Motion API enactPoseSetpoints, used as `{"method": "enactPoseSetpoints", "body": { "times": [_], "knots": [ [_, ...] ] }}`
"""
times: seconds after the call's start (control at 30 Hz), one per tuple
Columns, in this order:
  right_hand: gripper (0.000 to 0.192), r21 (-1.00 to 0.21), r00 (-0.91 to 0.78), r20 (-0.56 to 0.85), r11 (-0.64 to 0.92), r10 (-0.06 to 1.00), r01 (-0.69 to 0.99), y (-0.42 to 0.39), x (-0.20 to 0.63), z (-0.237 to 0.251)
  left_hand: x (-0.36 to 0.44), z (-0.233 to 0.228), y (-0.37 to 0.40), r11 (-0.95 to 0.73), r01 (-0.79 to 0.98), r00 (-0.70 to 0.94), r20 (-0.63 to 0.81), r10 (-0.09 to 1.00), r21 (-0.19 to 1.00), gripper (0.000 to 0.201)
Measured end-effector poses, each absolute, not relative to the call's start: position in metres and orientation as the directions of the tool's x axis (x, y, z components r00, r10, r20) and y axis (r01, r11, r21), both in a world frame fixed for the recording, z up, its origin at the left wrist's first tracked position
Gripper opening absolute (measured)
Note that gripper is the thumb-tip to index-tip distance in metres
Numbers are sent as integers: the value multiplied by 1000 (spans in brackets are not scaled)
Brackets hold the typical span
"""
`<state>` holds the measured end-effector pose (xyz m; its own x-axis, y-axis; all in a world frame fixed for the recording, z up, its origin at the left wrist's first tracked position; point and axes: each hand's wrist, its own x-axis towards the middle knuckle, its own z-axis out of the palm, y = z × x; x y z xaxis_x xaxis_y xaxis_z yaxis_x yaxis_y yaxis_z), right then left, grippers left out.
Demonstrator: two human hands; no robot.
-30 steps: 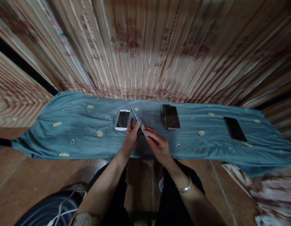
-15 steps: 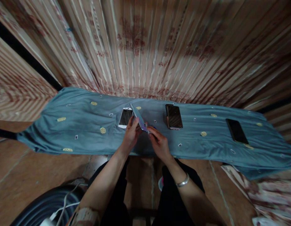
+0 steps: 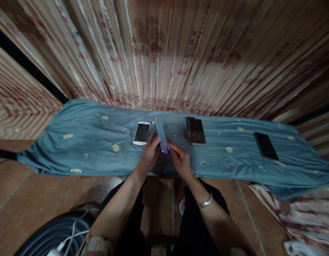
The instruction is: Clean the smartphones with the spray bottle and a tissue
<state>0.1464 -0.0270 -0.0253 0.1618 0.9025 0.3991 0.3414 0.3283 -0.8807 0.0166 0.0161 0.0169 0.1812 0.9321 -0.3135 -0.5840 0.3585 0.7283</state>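
My left hand (image 3: 150, 153) is closed round a smartphone (image 3: 161, 137) with a shiny blue-purple back, held up at a slant over the cloth. My right hand (image 3: 181, 159) has its fingers pinched at the phone's lower right edge; whatever small thing may be between them is hidden. Just left of the held phone, a white-framed smartphone (image 3: 141, 133) lies screen up. On the right of my hands, a dark smartphone (image 3: 197, 131) lies partly over another dark, flat object.
A blue-green patterned cloth (image 3: 95, 138) covers the long table. Farther right lies a black smartphone (image 3: 266, 146). A pleated curtain (image 3: 159, 64) hangs behind the table. At lower left are a black ribbed round object (image 3: 44, 238) and a white cable (image 3: 74, 227).
The held phone has turned more upright and shifted right, uncovering the white-framed phone. The small pale thing seen at my right fingertips no longer shows.
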Motion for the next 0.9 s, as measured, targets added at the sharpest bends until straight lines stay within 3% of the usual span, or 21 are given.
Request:
{"method": "enactPoseSetpoints", "body": {
  "times": [0.6, 0.9],
  "knots": [
    [33, -861, 258, 400, 264, 879, 434, -13, 173, -28, 35, 15, -5, 490, -447, 372, -343, 863, 748, 83],
    [34, -856, 281, 394, 238, 875, 459, -3, 186, -31, 40, 7, -9, 493, -427, 464, -285, 839, 758, 69]
  ]
}}
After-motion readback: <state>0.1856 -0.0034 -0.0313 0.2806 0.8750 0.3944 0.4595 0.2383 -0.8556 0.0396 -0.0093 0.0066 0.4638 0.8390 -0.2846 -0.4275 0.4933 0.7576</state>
